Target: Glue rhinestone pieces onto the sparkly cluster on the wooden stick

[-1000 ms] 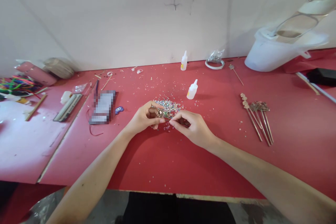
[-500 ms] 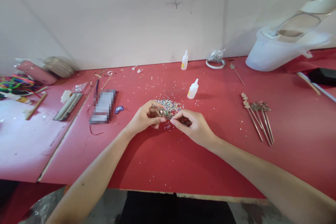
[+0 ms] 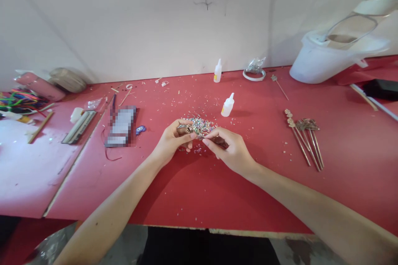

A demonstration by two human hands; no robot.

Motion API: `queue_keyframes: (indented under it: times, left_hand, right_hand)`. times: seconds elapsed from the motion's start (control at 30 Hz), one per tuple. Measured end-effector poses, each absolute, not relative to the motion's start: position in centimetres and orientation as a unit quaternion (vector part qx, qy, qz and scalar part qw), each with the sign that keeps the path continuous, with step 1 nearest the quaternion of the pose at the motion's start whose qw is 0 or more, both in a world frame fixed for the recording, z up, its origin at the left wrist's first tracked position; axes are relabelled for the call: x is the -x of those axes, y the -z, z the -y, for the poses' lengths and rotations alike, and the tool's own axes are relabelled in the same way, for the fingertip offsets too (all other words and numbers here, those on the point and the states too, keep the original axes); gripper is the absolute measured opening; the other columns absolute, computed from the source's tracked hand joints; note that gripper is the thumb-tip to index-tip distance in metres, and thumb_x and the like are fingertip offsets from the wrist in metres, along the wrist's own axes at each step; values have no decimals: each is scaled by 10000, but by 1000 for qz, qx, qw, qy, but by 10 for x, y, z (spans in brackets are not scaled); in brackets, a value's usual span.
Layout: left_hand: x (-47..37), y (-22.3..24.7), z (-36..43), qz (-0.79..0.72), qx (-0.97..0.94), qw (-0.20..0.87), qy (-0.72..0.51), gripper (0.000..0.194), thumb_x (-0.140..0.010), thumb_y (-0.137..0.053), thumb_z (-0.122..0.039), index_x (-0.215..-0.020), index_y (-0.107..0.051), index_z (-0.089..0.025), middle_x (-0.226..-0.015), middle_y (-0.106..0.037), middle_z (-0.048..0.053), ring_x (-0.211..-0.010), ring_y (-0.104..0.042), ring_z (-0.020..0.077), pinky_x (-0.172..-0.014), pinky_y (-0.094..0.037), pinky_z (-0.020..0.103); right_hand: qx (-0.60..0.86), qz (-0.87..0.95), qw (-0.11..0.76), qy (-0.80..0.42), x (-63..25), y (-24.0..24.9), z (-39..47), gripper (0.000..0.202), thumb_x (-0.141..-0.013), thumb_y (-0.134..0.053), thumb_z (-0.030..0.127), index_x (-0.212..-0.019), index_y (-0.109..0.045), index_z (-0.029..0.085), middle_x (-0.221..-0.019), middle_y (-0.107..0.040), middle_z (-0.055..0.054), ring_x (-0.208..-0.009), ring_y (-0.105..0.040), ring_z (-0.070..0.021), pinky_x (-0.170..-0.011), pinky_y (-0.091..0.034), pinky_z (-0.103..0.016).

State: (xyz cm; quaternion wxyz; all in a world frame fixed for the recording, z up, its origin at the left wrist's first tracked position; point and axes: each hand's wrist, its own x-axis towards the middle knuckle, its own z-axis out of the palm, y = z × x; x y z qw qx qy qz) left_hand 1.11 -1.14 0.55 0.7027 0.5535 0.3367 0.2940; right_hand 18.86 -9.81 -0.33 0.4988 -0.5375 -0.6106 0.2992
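My left hand (image 3: 174, 140) is closed around a small metallic ornament (image 3: 189, 129), mostly hidden by the fingers. To its right, my right hand (image 3: 226, 145) is pinched, its fingertips close beside the ornament; what they hold is too small to make out. Both hands are over a pile of small shiny gems (image 3: 202, 124) scattered on the red table (image 3: 192, 190). Just behind the pile stands a white glue bottle (image 3: 227, 107) with a yellow label. A second bottle (image 3: 217, 72) stands near the wall.
Gold hairpins (image 3: 306, 140) lie at the right, with a single one (image 3: 280, 87) farther back. A white bucket (image 3: 317, 60) stands at the back right. Left are a blurred phone-like object (image 3: 122, 127), a blue trinket (image 3: 141, 130), a box (image 3: 79, 127) and a pink bottle (image 3: 40, 85).
The ornament in my left hand has turned and is more hidden behind the fingers. My right fingertips have shifted very slightly. The things on the table have not moved.
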Motion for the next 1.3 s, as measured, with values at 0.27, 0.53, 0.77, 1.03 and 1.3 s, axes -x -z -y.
queue_keyframes:
  times: [0.27, 0.53, 0.77, 1.03, 1.3]
  left_hand:
    - [-14, -12, 17, -369, -499, 729, -290, 398, -723, -782, -245, -1033, -541, -183, -720, -621, -30, -525, -585, 78, -443, -471, 171]
    - [-15, -13, 19, -376, -503, 721, -293, 391, -730, -774, -247, -1035, -539, -180, -722, -638, -21, -514, -587, 81, -437, -469, 174]
    - [-14, -11, 18, -365, -518, 713, -300, 372, -751, -763, -248, -1049, -549, -190, -690, -629, -30, -523, -595, 84, -445, -476, 171]
    - [-15, -9, 19, -367, -526, 704, -305, 389, -741, -769, -261, -1047, -541, -186, -641, -610, -42, -513, -587, 87, -449, -477, 174]
    - [-14, -11, 20, -365, -536, 699, -301, 407, -736, -770, -279, -1060, -542, -188, -654, -606, -41, -523, -585, 90, -457, -475, 183]
  right_hand:
    - [541, 647, 491, -217, -191, 5, 100, 104, -886, -573, 238, -788, -574, 205, -692, -569, 15, -576, -492, -89, -557, -417, -239]
    - [533, 661, 492, -190, -191, 5, 100, 94, -878, -580, 211, -785, -563, 204, -678, -542, 23, -559, -460, -82, -537, -391, -234]
    - [535, 654, 495, -202, -191, 5, 99, 103, -869, -591, 214, -771, -562, 204, -665, -535, 28, -552, -446, -81, -528, -382, -235]
    - [546, 649, 489, -204, -191, 6, 100, 107, -873, -587, 219, -768, -567, 204, -668, -546, 31, -559, -454, -78, -533, -376, -229]
    - [560, 640, 480, -215, -191, 3, 101, 126, -882, -568, 247, -763, -562, 208, -665, -540, 22, -558, -453, -91, -535, -378, -246]
